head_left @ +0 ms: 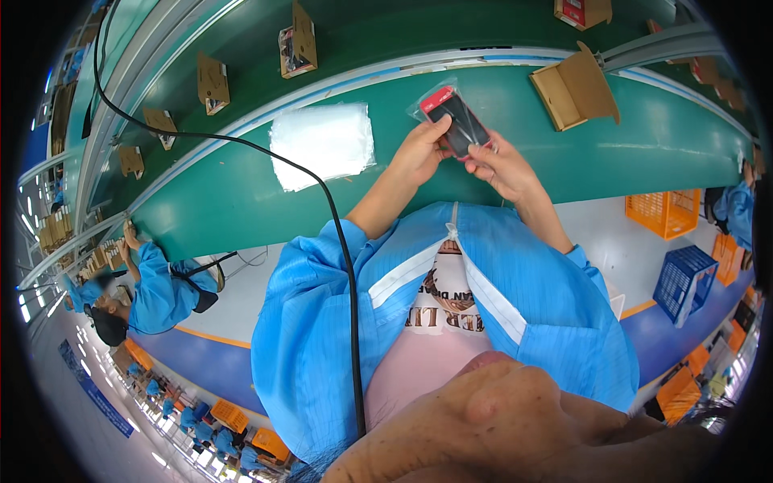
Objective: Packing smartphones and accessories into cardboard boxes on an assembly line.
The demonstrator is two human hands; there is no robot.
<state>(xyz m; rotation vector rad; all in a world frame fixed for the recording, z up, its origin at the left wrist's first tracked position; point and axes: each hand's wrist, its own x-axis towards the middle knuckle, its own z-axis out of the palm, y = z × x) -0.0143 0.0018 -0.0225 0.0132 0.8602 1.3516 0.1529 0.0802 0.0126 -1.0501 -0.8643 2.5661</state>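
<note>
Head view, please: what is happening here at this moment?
A person in a blue jacket holds a flat, dark and red item in clear plastic with both hands, above a green work surface. The left hand grips its left side, and the right hand its lower right end. To the left lies a whitish pile that looks like plastic bags; to the right stands an open cardboard box.
</note>
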